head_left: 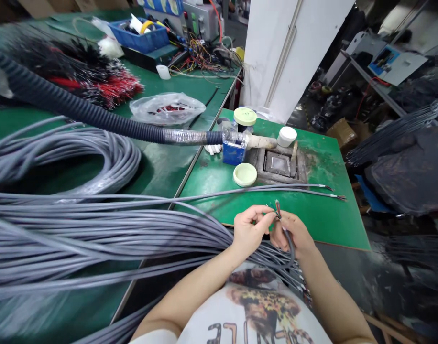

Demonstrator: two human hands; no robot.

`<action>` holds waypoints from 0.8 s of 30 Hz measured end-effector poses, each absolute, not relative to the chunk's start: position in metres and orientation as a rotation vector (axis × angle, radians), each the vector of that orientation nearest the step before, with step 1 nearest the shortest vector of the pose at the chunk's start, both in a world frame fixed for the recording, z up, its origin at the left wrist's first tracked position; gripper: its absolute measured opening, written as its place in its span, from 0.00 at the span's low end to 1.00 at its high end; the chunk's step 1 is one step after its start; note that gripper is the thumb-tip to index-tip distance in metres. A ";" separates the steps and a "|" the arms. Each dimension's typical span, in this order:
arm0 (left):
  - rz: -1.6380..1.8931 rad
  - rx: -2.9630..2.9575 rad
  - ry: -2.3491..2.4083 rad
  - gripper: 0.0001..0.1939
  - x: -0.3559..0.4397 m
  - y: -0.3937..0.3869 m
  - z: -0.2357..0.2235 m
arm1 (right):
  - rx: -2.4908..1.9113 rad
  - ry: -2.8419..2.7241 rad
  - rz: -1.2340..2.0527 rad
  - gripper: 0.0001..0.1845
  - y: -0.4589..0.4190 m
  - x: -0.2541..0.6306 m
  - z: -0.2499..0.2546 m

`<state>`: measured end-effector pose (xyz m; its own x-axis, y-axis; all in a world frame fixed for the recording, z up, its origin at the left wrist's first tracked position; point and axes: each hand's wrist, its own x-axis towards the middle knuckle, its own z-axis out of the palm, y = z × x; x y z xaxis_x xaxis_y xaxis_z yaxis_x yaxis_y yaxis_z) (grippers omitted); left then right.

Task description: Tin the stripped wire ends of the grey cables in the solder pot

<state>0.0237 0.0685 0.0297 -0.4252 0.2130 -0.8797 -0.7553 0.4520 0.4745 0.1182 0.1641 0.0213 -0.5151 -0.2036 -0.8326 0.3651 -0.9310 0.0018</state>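
Observation:
My right hand (292,230) is closed around the end of a grey multi-core cable (290,246), which bends down below it. Thin coloured wires (278,208) fan out from the stripped end, pointing up. The thumb and fingertips of my left hand (253,224) pinch some of these wires beside the right fingers. Below both hands runs a thick bundle of grey cables (133,234), its ends hanging over the front edge near my shirt. Two cables with stripped ends (326,191) lie just beyond my hands on the green board.
On the green board (333,220) stand a solder pot (278,163), a pale green lid (245,175), a white tub (287,136) and a blue box (234,152). A corrugated hose (133,123) crosses the left table. A cable coil (125,153) and a plastic bag (168,109) lie there.

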 end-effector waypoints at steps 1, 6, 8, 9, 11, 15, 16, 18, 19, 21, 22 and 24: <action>1.183 -0.455 1.678 0.09 0.024 0.068 0.031 | 1.326 0.267 -2.469 0.13 0.166 0.114 0.020; 1.217 -0.461 1.691 0.09 0.023 0.065 0.030 | 1.491 0.437 -2.438 0.07 0.169 0.095 0.013; 1.230 -0.504 1.667 0.10 0.022 0.064 0.028 | 1.562 0.489 -2.449 0.06 0.167 0.090 0.011; 1.239 -0.530 1.652 0.11 0.021 0.064 0.027 | 1.586 0.523 -2.450 0.06 0.166 0.088 0.010; 1.258 -0.570 1.633 0.13 0.019 0.065 0.024 | 1.611 0.598 -2.437 0.07 0.166 0.085 0.008; 1.277 -0.540 1.655 0.14 0.017 0.065 0.022 | 1.540 0.606 -2.381 0.10 0.168 0.084 0.004; 1.273 -0.513 1.674 0.13 0.017 0.063 0.022 | 1.518 0.599 -2.359 0.11 0.168 0.084 0.003; 1.269 -0.461 1.708 0.11 0.018 0.061 0.021 | 1.501 0.630 -2.314 0.13 0.168 0.086 0.002; 1.271 -0.440 1.718 0.11 0.019 0.060 0.021 | 1.512 0.673 -2.298 0.13 0.167 0.086 0.002; 1.274 -0.421 1.722 0.10 0.020 0.058 0.020 | 1.553 0.776 -2.285 0.12 0.166 0.085 0.002; 1.274 -0.430 1.716 0.09 0.020 0.057 0.019 | 1.576 0.816 -2.293 0.11 0.165 0.084 0.003; 1.272 -0.476 1.703 0.09 0.020 0.058 0.018 | 1.608 0.853 -2.336 0.11 0.164 0.081 0.004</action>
